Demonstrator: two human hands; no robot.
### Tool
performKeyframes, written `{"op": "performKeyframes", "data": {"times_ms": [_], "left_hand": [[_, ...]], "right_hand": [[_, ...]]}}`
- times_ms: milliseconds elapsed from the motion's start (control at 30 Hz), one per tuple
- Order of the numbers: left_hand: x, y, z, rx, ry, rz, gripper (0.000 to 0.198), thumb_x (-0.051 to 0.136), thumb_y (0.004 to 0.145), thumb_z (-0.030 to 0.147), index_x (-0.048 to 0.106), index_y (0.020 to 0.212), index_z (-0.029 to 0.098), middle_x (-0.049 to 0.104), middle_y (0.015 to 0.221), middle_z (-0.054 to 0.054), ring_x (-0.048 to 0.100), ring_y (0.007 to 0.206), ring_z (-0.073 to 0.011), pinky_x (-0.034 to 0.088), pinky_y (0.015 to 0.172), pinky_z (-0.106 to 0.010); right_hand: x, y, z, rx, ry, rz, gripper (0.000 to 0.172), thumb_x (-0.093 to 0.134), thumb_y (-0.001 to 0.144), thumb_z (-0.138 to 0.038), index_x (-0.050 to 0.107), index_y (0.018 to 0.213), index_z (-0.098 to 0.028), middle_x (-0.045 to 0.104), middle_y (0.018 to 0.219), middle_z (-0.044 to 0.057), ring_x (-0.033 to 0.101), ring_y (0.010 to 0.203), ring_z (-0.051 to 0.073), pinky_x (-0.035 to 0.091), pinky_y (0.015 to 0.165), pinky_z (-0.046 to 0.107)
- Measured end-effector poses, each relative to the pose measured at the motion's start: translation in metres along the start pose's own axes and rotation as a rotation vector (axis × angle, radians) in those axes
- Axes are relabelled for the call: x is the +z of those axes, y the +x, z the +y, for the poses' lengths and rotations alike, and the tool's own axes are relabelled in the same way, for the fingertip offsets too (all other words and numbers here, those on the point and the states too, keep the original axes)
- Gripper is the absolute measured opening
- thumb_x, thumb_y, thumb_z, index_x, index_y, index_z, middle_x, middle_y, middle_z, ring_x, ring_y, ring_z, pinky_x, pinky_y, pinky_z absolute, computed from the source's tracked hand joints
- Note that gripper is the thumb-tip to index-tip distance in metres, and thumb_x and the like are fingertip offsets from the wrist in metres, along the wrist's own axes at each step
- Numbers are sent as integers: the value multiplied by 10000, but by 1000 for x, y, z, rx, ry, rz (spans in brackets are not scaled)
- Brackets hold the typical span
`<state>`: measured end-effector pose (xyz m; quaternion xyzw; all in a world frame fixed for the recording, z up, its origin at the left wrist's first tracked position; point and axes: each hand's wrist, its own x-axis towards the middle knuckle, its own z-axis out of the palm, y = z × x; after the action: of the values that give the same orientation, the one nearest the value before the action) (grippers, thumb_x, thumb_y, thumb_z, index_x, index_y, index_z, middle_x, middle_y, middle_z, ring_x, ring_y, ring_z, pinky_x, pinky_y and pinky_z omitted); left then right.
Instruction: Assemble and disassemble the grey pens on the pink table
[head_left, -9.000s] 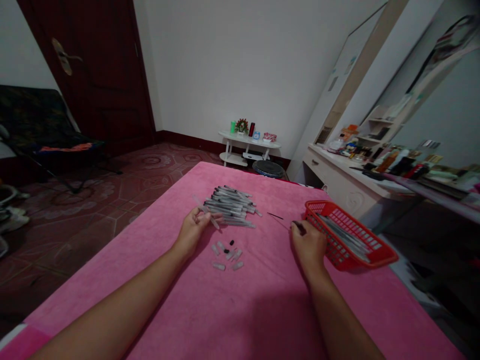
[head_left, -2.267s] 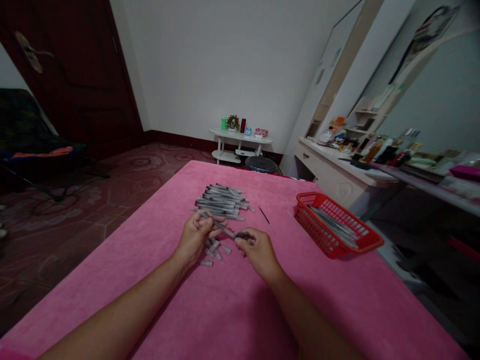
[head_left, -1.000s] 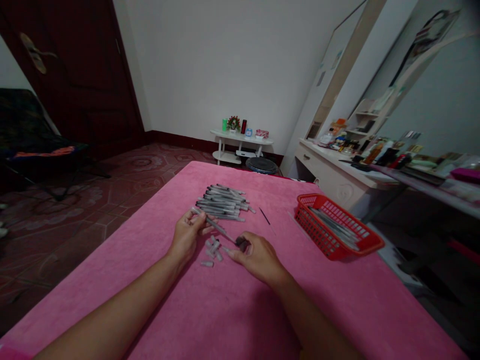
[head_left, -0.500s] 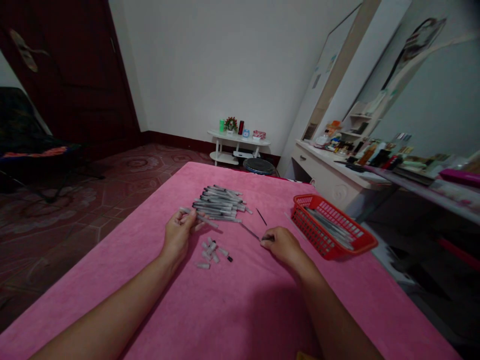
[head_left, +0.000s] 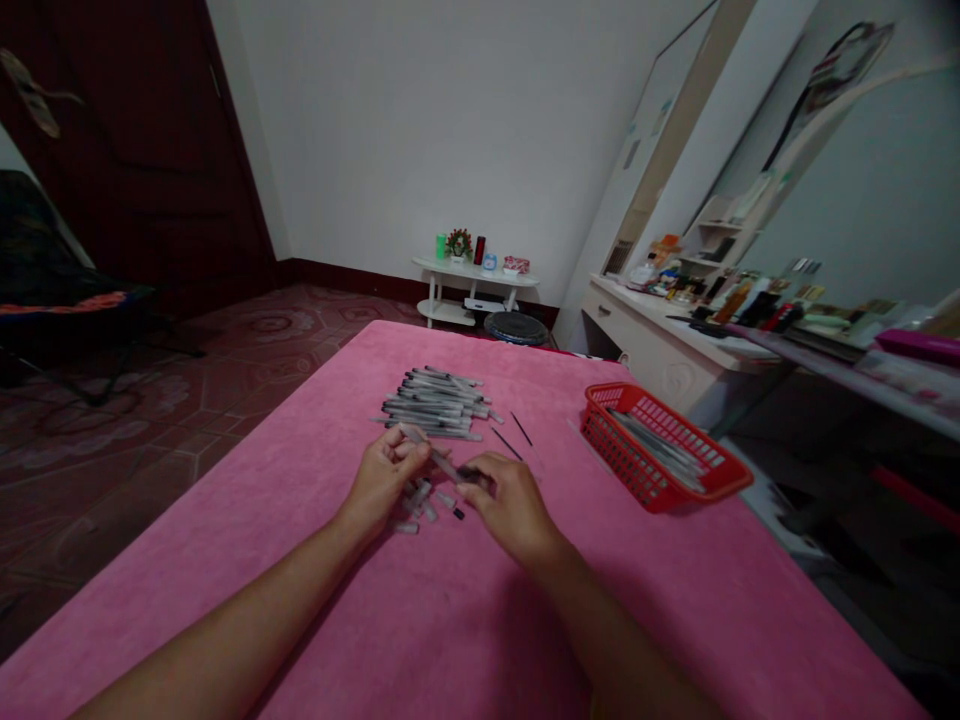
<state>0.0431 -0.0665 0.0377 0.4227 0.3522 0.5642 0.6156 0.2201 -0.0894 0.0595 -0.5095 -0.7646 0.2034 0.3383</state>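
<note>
My left hand [head_left: 382,472] is closed around a translucent pen barrel [head_left: 429,452], which slants down to the right. My right hand [head_left: 510,500] pinches the barrel's lower end, where a small dark part shows between the fingers; its kind is unclear. Behind the hands lies a pile of translucent pens [head_left: 431,400] with dark ends. Two thin dark refills, a nearer refill [head_left: 506,443] and a farther refill [head_left: 521,428], lie right of the pile. Several pale pen caps [head_left: 424,500], partly covered by my left hand, lie below the barrel, with a black-ended cap [head_left: 455,508] beside them.
A red plastic basket [head_left: 645,480] with several pens inside stands at the right of the pink-covered table [head_left: 450,620]. Beyond the table are a low white stand [head_left: 450,268] and a round dark stool [head_left: 516,327]. A dressing table [head_left: 675,350] with bottles flanks the right side.
My right hand has let go of a refill, now lying right of the pile, and moved left onto the barrel's end. My left hand has shifted slightly right with the barrel.
</note>
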Motion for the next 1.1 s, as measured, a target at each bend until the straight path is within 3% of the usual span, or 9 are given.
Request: {"op": "performKeyframes", "data": {"times_ms": [167,300,400,500,633,733,867,967,1100], "left_hand": [[-9,8,-7,106,170,-91,325,666,771,374,567,1007,172,697,995,-106,679,915,-255,567,763,-396],[-24,20,-8,337,699,-75,367,547,850,367,584,1173,197,595,1238,-114,548,1157,-273,455,970,-473],[-35,28,-9,504,1068,-72,382,497,876,326,575,1223,186,597,1240,-108,494,1199,-269,366,1048,-482],[-42,34,-13,567,1220,-108,392,438,905,306,548,1257,176,583,1265,-108,474,1219,-258,359,1055,-456],[-44,37,-15,571,1299,-132,392,393,927,309,540,1262,169,575,1267,-114,485,1197,-250,369,1042,-441],[-43,36,-13,573,1328,-137,362,407,921,283,573,1219,161,599,1215,-116,515,1135,-248,397,1005,-429],[-44,37,-10,570,1362,-140,322,434,899,213,625,1153,165,621,1135,-113,532,1058,-242,429,943,-408],[-46,38,-9,567,1399,-121,314,461,879,182,646,1133,175,621,1077,-111,537,1008,-237,442,897,-390],[-46,37,-8,573,1430,-110,270,515,852,181,689,1056,208,608,987,-93,540,952,-225,453,838,-350]], "right_hand": [[-16,6,13,43,-100,31,106,591,772,-188,695,787,-184,677,748,31,581,665,141,385,593,224],[-61,13,48,293,-416,205,176,560,783,-209,718,832,-146,707,812,107,637,734,195,410,631,249],[-87,11,75,483,-666,172,199,555,780,-192,726,853,-122,707,838,173,661,827,256,424,682,284],[-97,6,89,636,-769,101,206,575,775,-213,729,864,-109,701,851,203,666,849,291,440,684,311],[-91,3,82,648,-838,122,225,587,792,-261,722,926,-141,698,903,181,665,851,292,447,674,322],[-79,4,69,472,-793,143,205,579,808,-270,715,942,-195,702,937,118,661,841,241,436,684,295],[-57,5,61,293,-601,0,164,607,795,-293,717,905,-241,714,927,50,652,857,201,420,672,260],[-44,4,62,285,-551,-47,188,629,781,-281,720,936,-228,713,953,59,642,922,213,424,723,267],[-37,4,62,269,-533,-4,260,616,790,-239,697,1032,-189,697,1001,92,631,951,227,426,776,287]]}}
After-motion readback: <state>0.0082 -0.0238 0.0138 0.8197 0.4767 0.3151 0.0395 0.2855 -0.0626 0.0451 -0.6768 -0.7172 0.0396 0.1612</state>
